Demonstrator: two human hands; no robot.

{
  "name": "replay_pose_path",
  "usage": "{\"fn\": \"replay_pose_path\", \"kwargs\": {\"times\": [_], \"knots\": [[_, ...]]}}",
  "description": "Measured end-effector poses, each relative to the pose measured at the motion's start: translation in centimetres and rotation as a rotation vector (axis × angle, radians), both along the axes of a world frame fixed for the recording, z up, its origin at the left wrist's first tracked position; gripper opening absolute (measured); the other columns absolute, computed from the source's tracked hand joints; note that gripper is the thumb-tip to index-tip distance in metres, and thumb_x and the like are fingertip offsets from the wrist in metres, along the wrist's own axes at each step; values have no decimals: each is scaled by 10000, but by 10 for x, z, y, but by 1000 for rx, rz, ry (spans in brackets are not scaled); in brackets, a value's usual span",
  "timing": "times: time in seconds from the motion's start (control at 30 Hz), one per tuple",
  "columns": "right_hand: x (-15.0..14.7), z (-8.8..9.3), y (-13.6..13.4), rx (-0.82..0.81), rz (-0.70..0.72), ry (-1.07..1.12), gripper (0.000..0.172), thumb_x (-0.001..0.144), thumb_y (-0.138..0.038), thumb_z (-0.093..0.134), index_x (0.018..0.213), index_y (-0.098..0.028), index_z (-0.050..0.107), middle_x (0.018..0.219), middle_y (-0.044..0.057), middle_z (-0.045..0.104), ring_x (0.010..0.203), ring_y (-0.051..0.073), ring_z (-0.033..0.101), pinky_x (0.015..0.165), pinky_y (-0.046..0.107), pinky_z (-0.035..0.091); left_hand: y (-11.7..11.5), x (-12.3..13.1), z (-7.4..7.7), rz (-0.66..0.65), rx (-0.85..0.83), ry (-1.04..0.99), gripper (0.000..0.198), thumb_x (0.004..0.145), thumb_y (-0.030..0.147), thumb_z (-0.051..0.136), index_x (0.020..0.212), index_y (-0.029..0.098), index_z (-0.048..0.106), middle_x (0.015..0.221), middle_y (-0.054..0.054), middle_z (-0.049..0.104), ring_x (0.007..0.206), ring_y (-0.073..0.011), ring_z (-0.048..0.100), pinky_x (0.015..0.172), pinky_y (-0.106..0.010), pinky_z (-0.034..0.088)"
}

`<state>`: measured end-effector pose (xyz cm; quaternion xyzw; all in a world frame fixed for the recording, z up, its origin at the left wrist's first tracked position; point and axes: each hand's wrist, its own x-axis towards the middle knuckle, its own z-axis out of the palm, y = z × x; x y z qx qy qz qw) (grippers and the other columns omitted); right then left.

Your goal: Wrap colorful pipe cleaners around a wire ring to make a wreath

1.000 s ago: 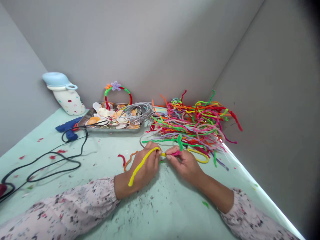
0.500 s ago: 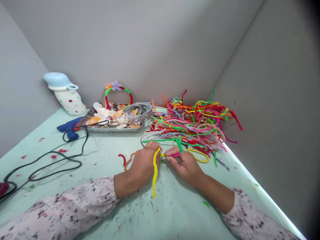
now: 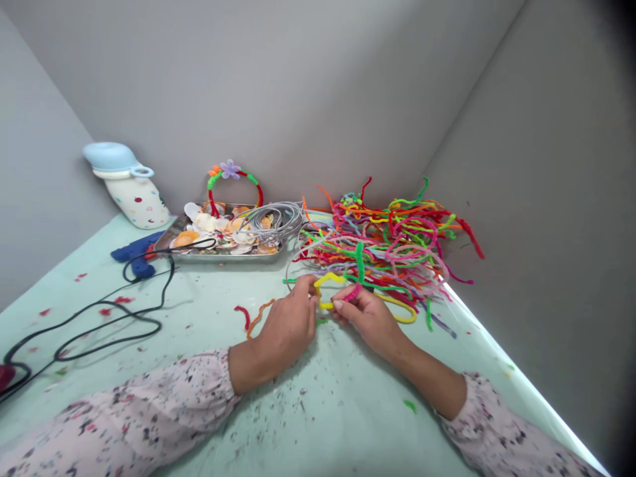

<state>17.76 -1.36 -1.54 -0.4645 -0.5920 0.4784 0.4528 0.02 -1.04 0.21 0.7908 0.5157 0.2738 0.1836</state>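
Note:
A yellow pipe cleaner (image 3: 332, 277) bends into a loop between my two hands, over the near side of the table. My left hand (image 3: 293, 315) pinches it at the loop's left side. With thumb and forefinger, my right hand (image 3: 365, 315) grips a pink pipe cleaner (image 3: 354, 293) where the yellow one meets it. A green pipe cleaner end (image 3: 360, 262) sticks up just above the pink part; how the pieces join is hidden by my fingers. Beside my left wrist lie an orange pipe cleaner (image 3: 258, 318) and a short red piece (image 3: 244, 317).
A heap of coloured pipe cleaners (image 3: 392, 245) lies beyond my hands, with yellow-handled scissors (image 3: 400, 309) at its front. Further left are a metal tray (image 3: 233, 259) of shells, a coil of grey wire (image 3: 278, 222), a blue glue gun (image 3: 136, 252), a black cord (image 3: 116, 338) and a bottle (image 3: 136, 199).
The yellow pipe cleaner's free end, hanging down in front of my left hand before, is now bent up and over into a loop. The green end stands higher.

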Motion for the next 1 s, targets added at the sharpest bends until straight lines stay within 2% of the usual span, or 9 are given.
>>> {"fn": "replay_pose_path", "kwargs": {"times": [0.13,0.3,0.43,0.67,1.0], "knots": [[0,3,1,-76,-13,39,217,791,-387,640,810,-177,589,670,2,621,604,143,564,610,292,466,-3,0,2,-8,22,50,292,943,231,350,1232,191,348,752,-28,665,574,-181,643,533,-269,419],[0,5,2,-115,-33,56,246,778,-406,649,815,-168,602,662,7,629,581,135,562,601,289,474,-4,0,0,-4,107,127,331,930,228,391,1252,188,328,783,-40,672,680,-216,684,610,-299,463],[1,6,2,-121,-47,73,247,776,-404,654,814,-166,602,652,6,632,577,130,563,603,285,475,-4,0,1,-27,108,97,329,921,222,415,1235,194,321,827,-37,666,683,-198,674,619,-297,476],[1,8,5,-155,-91,178,248,743,-394,690,789,-169,597,665,14,660,588,129,582,590,273,468,-4,-1,7,-87,177,78,174,894,180,439,1067,195,443,1075,-73,562,769,-155,628,641,-276,493],[1,9,3,-133,-66,165,231,758,-380,681,803,-172,594,652,2,647,586,126,572,611,282,455,-2,-4,4,-96,209,205,202,933,237,441,1079,222,581,976,-39,563,812,-175,605,655,-279,489]]}}
